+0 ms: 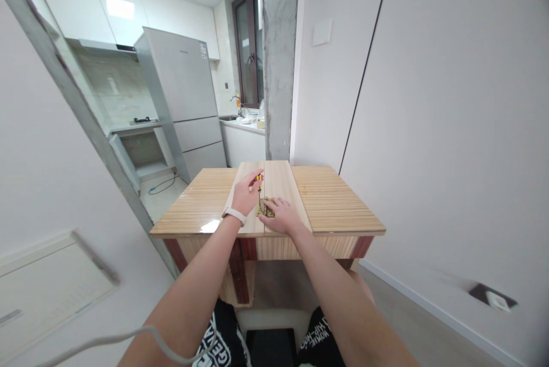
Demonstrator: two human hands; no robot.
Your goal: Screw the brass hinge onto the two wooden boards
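Observation:
My left hand [246, 192], with a pale band at its wrist, grips the yellow and black handle of a screwdriver [259, 179]. The screwdriver stands roughly upright, its shaft pointing down at a small brass-coloured hinge-like metal plate [269, 212]. That plate lies over the seam between two light boards of the wooden table [334, 192]. My right hand [281, 215] rests on the plate from the right, its fingers spread across it. Parts of the plate are covered by the fingers, and whether the tip sits in a screw is too small to tell.
A grey cable [148, 330] runs past my left forearm. Behind the table stand a rough grey pillar [281, 58], a silver fridge [184, 75] and a counter with a sink [229, 118]. A white wall [412, 115] rises on the right. A socket [493, 297] is set low there.

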